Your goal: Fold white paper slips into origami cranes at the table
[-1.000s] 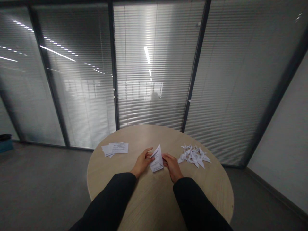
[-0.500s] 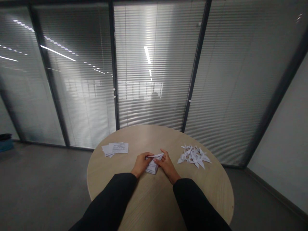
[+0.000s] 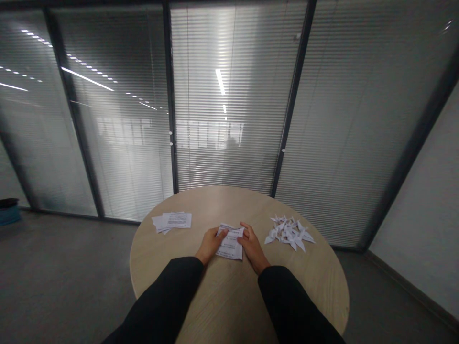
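Note:
A sheet of printed paper (image 3: 230, 246), creased and roughly square, is held just above the table between both hands. My left hand (image 3: 210, 244) grips its left edge, the thumb lying on top. On the right edge, my right hand (image 3: 253, 247) pinches the paper with its thumb on the printed side; the index finger sticks up at the far corner. Fingers beneath the sheet are hidden. Off to the right lies a heap of folded white paper pieces (image 3: 289, 232) with pointed ends. Several flat printed slips (image 3: 176, 220) overlap on the left.
Everything rests on a round light-wood table (image 3: 222, 306). Behind it stands a glass partition with blinds (image 3: 229, 167) and dark frames, close to the table's far edge. A blue container (image 3: 9, 215) is on the floor at far left.
The paper between my hands was folded over with a raised flap; now it is opened out wider and flatter, its print facing up. Both hands stay in nearly the same place.

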### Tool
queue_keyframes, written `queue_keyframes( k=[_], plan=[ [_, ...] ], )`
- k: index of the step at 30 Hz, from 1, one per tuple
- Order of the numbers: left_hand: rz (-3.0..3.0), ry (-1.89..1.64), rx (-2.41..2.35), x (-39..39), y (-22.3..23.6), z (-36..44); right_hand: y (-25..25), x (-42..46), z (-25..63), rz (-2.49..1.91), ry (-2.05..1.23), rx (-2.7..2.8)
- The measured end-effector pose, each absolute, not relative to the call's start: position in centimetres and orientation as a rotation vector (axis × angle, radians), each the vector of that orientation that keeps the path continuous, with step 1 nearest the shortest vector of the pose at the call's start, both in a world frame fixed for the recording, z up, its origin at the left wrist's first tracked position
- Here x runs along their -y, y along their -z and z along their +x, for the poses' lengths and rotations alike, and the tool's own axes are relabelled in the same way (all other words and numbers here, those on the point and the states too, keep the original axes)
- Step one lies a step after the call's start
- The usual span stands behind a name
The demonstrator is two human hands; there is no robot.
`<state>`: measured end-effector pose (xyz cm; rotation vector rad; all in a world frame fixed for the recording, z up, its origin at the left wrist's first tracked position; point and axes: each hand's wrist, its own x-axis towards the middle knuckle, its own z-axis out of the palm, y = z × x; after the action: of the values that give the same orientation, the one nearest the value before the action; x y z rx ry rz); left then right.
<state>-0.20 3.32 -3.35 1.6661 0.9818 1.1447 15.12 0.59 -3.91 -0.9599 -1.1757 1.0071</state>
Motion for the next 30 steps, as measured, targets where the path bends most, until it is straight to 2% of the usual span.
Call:
queue_keyframes(
  k=[19,30],
  plan=[
    [1.159,-1.142,-0.804,-2.2,2.3,-0.1,3.5,-0.3,15.6,-1.004,-0.849,1.292],
    [1.028,-1.158,-0.797,-2.6,2.2,-0.4,3.1,0.4,15.2,-1.029,-0.609,1.482]
  ],
)
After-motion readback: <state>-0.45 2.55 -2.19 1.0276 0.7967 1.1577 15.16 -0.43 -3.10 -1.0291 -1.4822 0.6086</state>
